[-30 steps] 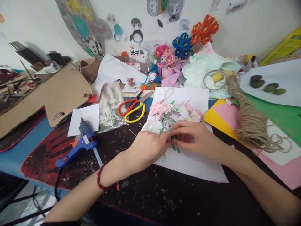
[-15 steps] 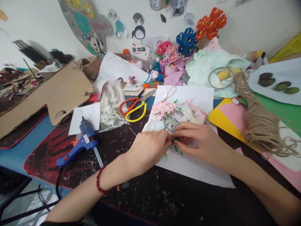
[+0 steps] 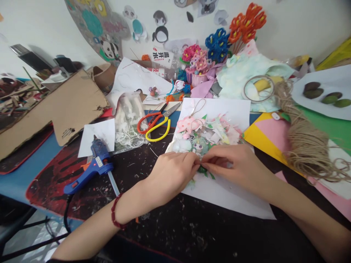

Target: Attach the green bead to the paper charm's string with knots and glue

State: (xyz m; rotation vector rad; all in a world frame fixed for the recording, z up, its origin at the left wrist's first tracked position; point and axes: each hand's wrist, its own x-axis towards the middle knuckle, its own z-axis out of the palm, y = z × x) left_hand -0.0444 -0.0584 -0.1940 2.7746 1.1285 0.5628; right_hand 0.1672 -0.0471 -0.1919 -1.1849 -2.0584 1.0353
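My left hand [image 3: 175, 171] and my right hand [image 3: 233, 160] meet fingertip to fingertip over a white paper sheet [image 3: 230, 199]. Both are closed in a pinch. What they pinch is too small and hidden to name; dark green bits [image 3: 204, 171] show just below the fingertips. Right behind the fingers lies a cartoon figure cutout with pale green hair [image 3: 199, 145]. Pink and white scraps [image 3: 219, 131] and a pink spotted piece with a loop [image 3: 189, 125] are heaped on the sheet.
A blue glue gun [image 3: 100, 164] lies at left on the dark mat. Scissors with red and yellow handles [image 3: 159, 128] lie beside a plastic bag of white strings [image 3: 130, 120]. Twine [image 3: 309, 146] is at right. Cardboard [image 3: 74, 106] sits at far left; fuzzy flowers [image 3: 199, 62] stand at the back.
The right hand's fingers have drawn closer together at the pinch, and the green bits now show lower, under the fingertips. The view has shifted slightly.
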